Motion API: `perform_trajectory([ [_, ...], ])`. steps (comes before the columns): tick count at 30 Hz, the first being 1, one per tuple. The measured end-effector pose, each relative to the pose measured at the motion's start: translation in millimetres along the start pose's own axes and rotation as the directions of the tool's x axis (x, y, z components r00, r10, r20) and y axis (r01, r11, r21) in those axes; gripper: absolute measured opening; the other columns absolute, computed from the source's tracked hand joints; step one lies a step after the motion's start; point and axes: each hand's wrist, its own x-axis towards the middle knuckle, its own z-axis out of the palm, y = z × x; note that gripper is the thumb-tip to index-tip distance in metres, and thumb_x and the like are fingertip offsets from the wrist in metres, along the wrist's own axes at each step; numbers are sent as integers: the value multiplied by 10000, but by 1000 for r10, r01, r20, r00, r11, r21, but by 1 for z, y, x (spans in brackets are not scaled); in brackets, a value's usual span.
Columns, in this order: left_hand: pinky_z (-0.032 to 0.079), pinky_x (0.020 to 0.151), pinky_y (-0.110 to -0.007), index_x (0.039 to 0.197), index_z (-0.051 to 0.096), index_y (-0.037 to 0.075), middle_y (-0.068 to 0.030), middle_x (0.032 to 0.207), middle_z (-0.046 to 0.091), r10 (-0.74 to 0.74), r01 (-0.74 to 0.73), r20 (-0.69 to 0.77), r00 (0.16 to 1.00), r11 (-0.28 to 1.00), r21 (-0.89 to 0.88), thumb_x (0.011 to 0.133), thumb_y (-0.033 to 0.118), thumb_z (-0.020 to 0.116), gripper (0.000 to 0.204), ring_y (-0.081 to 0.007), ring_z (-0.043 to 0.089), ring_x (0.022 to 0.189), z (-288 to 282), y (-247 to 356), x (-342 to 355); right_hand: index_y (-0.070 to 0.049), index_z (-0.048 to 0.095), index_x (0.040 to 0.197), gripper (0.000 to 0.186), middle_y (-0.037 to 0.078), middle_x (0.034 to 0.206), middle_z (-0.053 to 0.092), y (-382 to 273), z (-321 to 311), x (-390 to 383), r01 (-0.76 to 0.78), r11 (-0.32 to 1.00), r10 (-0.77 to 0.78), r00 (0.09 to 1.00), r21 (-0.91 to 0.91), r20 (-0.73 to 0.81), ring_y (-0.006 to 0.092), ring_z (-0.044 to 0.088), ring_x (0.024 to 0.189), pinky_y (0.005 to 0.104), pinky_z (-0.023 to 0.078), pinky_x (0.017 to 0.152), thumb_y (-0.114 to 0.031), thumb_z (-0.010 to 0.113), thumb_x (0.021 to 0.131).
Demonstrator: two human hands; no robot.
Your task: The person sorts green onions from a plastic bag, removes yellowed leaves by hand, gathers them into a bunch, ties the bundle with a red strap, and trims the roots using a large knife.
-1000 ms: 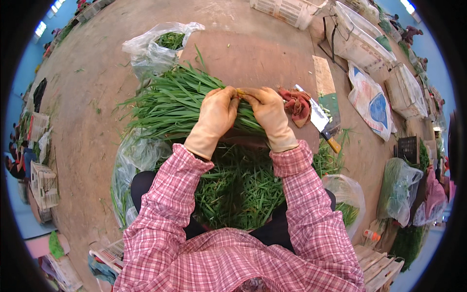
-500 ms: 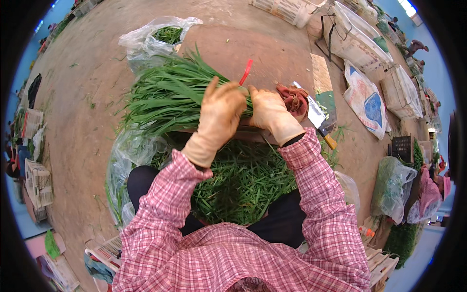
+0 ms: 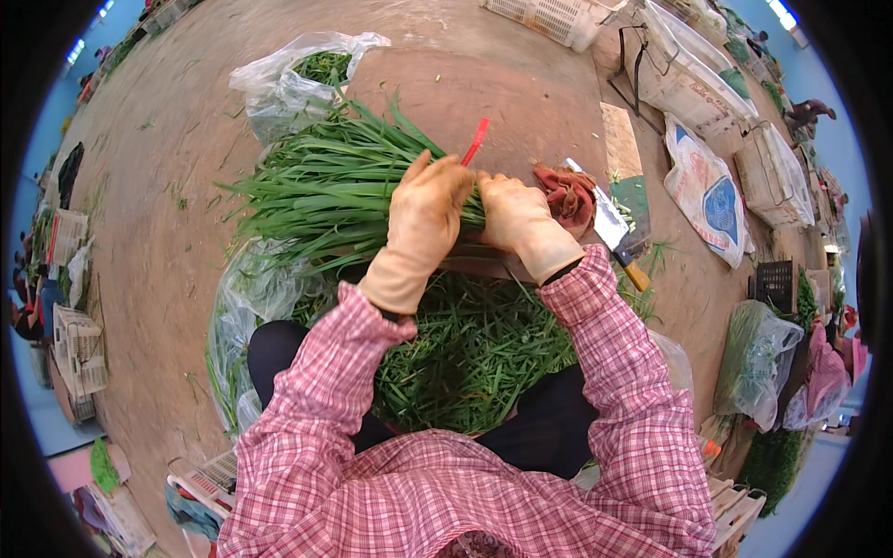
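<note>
A thick bundle of long green leaves (image 3: 312, 191) lies across the brown board (image 3: 507, 98), tips to the left. My gloved left hand (image 3: 419, 228) is bent over the bundle with curled fingers on it. My gloved right hand (image 3: 521, 223) grips the bundle's narrower right end, close beside my left. A red strip (image 3: 475, 139) sticks up behind my hands. A crumpled reddish cloth (image 3: 567, 195) lies at the right, beside a knife (image 3: 611, 223) with a yellow handle.
Plastic bags of greens (image 3: 288, 84) lie behind and beside the board. Cut leaves (image 3: 465, 344) pile between my legs. Crates (image 3: 688, 88) and a white sack (image 3: 707, 195) stand or lie on the right. Other people (image 3: 805, 112) are along both edges.
My hands have shifted on the bundle, the left's fingers lifting and curling again, the right moving slightly right. The red strip now shows above them; a second ago it did not.
</note>
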Motion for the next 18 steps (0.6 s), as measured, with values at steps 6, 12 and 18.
perform_trajectory([
  [6,522,835,-457,996,632,90,-162,845,679,-179,169,138,974,982,84,913,123,625,90,-374,666,908,29,-22,12,-30,537,1211,714,174,1168,648,4,4,0,2,1000,-2,1000,11,-10,352,644,1088,464,551,867,-340,875,665],
  [12,503,676,-501,961,609,89,-180,725,657,-276,220,251,928,948,231,922,202,605,120,-413,645,756,31,-32,12,-30,506,1327,824,188,1234,633,4,-16,-9,30,988,-38,998,148,53,355,613,1152,443,509,951,-421,845,687],
  [18,496,676,-516,944,612,89,-187,718,652,-277,225,232,933,948,226,912,186,610,102,-424,639,749,32,-31,8,9,564,1328,699,234,1338,579,51,-43,20,-250,705,329,944,664,7,334,569,1244,400,446,1044,-500,674,863],
])
